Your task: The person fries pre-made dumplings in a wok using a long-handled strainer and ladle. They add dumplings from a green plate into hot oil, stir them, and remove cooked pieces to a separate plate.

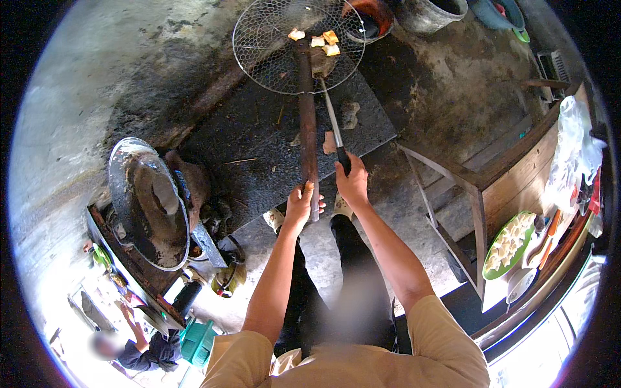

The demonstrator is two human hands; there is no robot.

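My left hand grips the lower end of the long dark handle of a round wire-mesh strainer. Several pale to golden fried pieces, perhaps tofu, lie on its mesh. In my right hand is the black grip of a metal ladle. The ladle's bowl end shows at the strainer's near right part, below the fried pieces; whether it touches the mesh I cannot tell. Both hands are in front of my legs, with the strainer stretching away from me over a dark slab.
A large blackened wok leans at the left. To the right, a wooden table bears a green plate of white cut pieces and a plastic bag. Buckets stand at the far side. Another person is at lower left.
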